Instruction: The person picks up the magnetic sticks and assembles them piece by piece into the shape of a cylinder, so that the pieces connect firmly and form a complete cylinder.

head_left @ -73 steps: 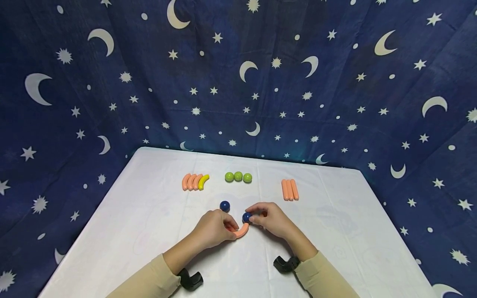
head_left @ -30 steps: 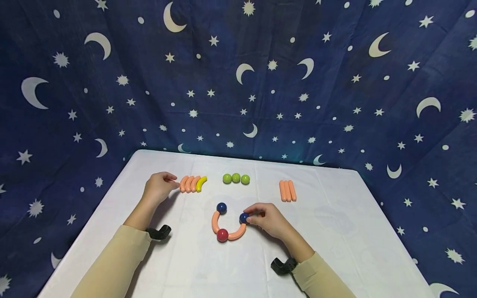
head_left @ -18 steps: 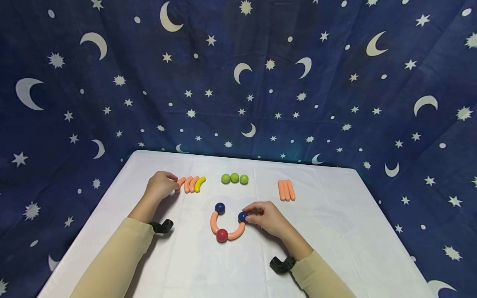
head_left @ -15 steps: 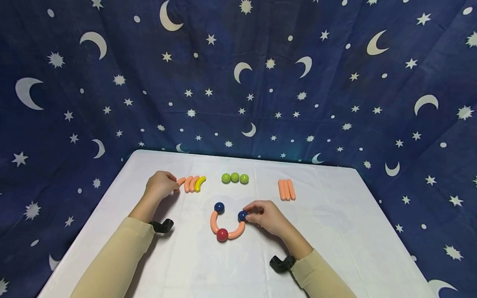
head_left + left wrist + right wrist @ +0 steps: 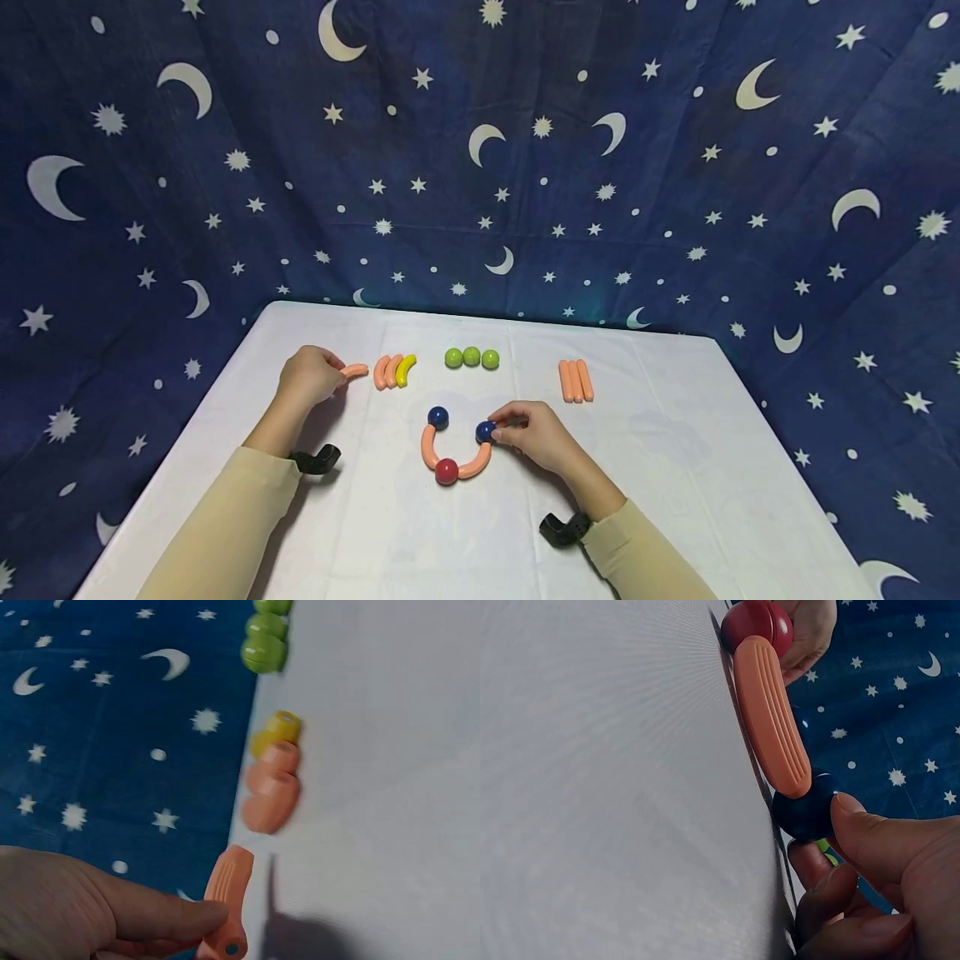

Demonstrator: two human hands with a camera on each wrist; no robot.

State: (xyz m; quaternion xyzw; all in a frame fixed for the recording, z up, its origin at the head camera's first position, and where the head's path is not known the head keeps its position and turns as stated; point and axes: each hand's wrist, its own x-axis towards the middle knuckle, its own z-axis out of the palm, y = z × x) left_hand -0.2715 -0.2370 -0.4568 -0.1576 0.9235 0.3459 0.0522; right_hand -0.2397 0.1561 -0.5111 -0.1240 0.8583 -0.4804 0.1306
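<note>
My left hand (image 5: 309, 377) pinches a curved orange rod (image 5: 227, 892) between thumb and fingers, with dark holes showing in its end. Beside it lie two more curved orange rods (image 5: 387, 372) and a curved yellow rod (image 5: 406, 371). At the centre a joined arc holds a red ball (image 5: 447, 472) at the bottom, a curved orange rod on each side, and a blue ball at each tip. My right hand (image 5: 542, 435) pinches the right blue ball (image 5: 808, 810), touching the end of its orange rod (image 5: 772, 720). The left blue ball (image 5: 438, 417) stands apart from both hands.
Three green balls (image 5: 471, 357) sit in a row towards the back of the white table (image 5: 675, 467). Three straight orange rods (image 5: 575, 381) lie side by side to the right. A dark blue cloth (image 5: 420, 150) with moons and stars hangs behind the table.
My left hand has left the arc, reached the curved rods and drawn one orange rod away to the left, turning it. My right hand keeps its hold on the right blue ball.
</note>
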